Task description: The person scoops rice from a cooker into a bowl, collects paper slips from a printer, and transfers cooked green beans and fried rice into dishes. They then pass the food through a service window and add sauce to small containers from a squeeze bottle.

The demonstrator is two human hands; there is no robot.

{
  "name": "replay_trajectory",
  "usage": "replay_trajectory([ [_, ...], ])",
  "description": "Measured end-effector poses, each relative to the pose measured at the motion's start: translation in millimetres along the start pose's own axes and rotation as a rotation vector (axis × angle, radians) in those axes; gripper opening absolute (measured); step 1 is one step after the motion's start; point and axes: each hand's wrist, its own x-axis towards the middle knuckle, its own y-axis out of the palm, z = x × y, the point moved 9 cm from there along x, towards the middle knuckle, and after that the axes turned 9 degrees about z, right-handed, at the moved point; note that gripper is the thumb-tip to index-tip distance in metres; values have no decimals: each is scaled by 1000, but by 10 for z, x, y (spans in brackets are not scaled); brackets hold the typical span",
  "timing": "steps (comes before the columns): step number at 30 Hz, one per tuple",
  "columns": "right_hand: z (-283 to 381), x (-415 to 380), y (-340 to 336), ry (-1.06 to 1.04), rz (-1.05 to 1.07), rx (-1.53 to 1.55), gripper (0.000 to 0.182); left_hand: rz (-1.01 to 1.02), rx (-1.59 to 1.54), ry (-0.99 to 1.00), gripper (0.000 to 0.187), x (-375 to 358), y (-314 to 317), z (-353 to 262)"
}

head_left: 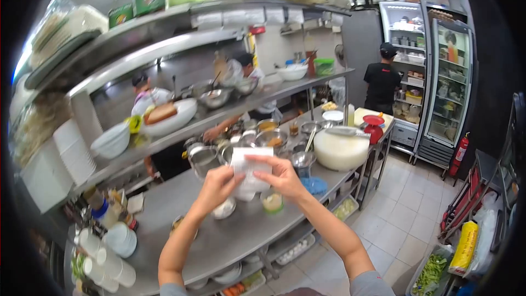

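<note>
a long steel table (156,211) carries a big pale bowl (341,153); above the table, the left hand (219,185) and right hand (282,178) both grip a white paper slip (239,157) by the fingertips. handling it seems the step in hand; moving it calls for light, even pinching.

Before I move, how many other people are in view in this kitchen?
3: a left worker and a middle worker, both beyond the raised shelf, and a right worker by the fridges. Others may be hidden behind the shelf.
</note>
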Motion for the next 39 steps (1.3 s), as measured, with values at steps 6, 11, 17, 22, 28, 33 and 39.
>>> replay_trajectory([
  [6,381,338,-454,-255,36,-420,24,88,-161,-127,15,378,-3,80],
  [11,612,1039,-1288,-344,-24,-299,21,-70,-78,-193,17,678,-157,310],
  [17,175,2684,-3739,-144,-404,285,28,140,174,-208,14,1343,255,299],
  [22,168,3353,-4875,-173,-659,490,21,380,163,-190,15,1766,889,311],
  [28,210,3309,-5672,-405,-809,573,13,401,160,-410,19,1595,1018,440],
  [33,335,3325,-5898,-459,-911,666,9,429,173,-527,17,1507,948,367],
  [39,87,3471,-5601,-486,-807,780,19,477,201,-480,18,1494,991,293],
])
